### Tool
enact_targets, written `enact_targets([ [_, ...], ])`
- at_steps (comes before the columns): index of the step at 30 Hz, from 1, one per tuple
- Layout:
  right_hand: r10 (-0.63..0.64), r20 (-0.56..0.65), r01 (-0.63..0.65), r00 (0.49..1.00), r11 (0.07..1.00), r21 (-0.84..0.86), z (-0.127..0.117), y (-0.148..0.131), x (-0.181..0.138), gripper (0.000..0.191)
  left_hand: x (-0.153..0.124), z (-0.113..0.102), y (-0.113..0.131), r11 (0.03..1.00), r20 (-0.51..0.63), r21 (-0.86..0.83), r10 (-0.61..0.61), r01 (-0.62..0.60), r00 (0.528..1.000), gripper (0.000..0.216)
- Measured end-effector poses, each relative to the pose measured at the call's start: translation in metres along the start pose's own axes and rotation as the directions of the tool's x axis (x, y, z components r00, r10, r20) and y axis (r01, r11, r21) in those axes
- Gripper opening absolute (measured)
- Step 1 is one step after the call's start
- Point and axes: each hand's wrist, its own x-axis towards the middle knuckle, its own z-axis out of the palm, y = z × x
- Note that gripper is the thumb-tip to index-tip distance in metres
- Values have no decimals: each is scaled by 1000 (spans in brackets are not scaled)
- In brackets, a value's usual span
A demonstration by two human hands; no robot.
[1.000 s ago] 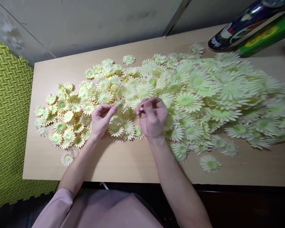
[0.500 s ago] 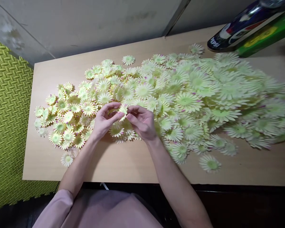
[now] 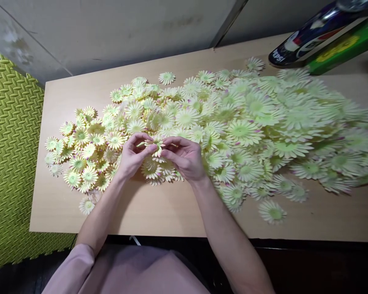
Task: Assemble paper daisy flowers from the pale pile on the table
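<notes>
An artificial daisy flower head (image 3: 157, 149) sits mid-frame, pinched by the fingers of the left hand (image 3: 133, 154) and right hand (image 3: 186, 159). Similar flower heads (image 3: 241, 130) heap across the pale wood-toned counter (image 3: 165, 212); a Pepsi container (image 3: 314, 34) and green box (image 3: 340, 49) stand upper right. A stained grey wall (image 3: 125, 32) backs it; yellow-green foam matting (image 3: 12, 163) fills the left edge.
</notes>
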Motion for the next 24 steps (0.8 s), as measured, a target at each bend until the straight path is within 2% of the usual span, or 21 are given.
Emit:
enact_targets([
  [3,-18,-11,18,1000,1000,-19,0,2,1,29,-1,3,5,995,-28,101,17,-14,999,44],
  [5,-27,-26,27,999,999,-28,1,3,2,29,-2,5,7,994,-43,106,26,-21,999,47],
  [9,-47,-97,41,994,997,-61,2,2,4,26,-2,7,8,975,3,208,85,-84,996,27],
  [13,-101,-92,89,991,987,-131,1,2,4,19,-1,6,9,946,17,306,111,-111,994,29],
  [19,-192,-17,186,981,965,-186,1,0,2,9,-1,3,8,976,13,215,36,-38,999,26],
  [24,-178,-37,167,983,965,-203,2,-1,2,11,0,3,6,986,-14,167,-6,8,1000,26],
])
